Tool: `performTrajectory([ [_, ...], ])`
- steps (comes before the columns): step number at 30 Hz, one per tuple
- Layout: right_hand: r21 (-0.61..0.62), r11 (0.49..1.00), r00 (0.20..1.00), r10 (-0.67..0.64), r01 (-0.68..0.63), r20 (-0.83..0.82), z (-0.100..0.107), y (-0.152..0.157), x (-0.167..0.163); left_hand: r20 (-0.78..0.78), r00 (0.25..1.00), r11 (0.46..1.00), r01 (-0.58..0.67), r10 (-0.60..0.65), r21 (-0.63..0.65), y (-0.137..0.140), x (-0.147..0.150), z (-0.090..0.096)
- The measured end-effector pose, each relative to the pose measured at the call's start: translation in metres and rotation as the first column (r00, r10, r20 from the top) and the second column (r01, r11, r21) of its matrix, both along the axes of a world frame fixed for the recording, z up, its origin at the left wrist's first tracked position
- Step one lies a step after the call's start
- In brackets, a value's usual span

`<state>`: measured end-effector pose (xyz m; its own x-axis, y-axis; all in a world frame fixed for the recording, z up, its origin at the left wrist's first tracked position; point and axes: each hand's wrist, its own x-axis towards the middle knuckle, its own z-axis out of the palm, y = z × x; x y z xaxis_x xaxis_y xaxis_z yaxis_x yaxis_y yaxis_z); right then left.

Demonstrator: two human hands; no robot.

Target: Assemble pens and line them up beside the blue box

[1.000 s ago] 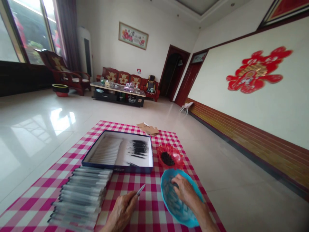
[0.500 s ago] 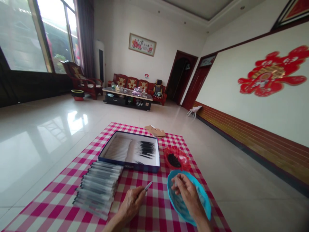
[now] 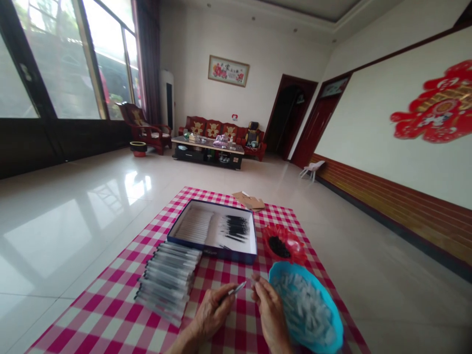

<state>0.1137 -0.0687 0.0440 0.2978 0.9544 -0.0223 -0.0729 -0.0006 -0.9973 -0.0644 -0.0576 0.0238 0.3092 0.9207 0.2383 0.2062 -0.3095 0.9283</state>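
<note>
My left hand (image 3: 215,309) is closed around a pen (image 3: 239,288), its pointed end sticking out to the upper right. Just right of that tip, my right hand (image 3: 271,307) pinches a small clear piece that looks like a pen cap (image 3: 253,281); the fingers mostly hide it. Cap and pen tip are close, with a slight gap between them. Beside my right hand, a blue bowl (image 3: 337,322) holds many clear caps (image 3: 304,307). Several clear-barrelled pens (image 3: 167,280) lie in a stack left of my left hand.
A shallow box (image 3: 236,253) holds clear tubes (image 3: 193,224) and thin black pieces (image 3: 236,226). Right of it, a red flower-shaped bowl (image 3: 297,246) contains small black parts (image 3: 279,247). Brown cardboard (image 3: 250,200) lies at the far edge of the checked tablecloth (image 3: 121,300).
My right hand has moved left from over the blue bowl to the pen tip, carrying the small clear piece. The pen stays in my left hand. The view has shifted a little.
</note>
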Motion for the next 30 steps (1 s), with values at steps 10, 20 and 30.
performTrajectory([
  [10,0.088,0.996,0.995,-0.019,0.011,0.099,0.015,-0.006,-0.003,-0.057,0.997,0.998,0.054,-0.052,0.036,-0.002,0.000,0.012],
  [20,0.061,0.979,0.967,0.179,-0.193,0.180,0.029,-0.009,0.004,-0.085,0.980,0.982,0.183,-0.178,0.050,-0.001,-0.001,0.028],
  [30,0.066,0.969,0.944,0.248,-0.240,-0.218,0.009,-0.010,-0.011,0.207,0.931,0.891,0.353,-0.302,-0.285,0.005,0.000,0.025],
])
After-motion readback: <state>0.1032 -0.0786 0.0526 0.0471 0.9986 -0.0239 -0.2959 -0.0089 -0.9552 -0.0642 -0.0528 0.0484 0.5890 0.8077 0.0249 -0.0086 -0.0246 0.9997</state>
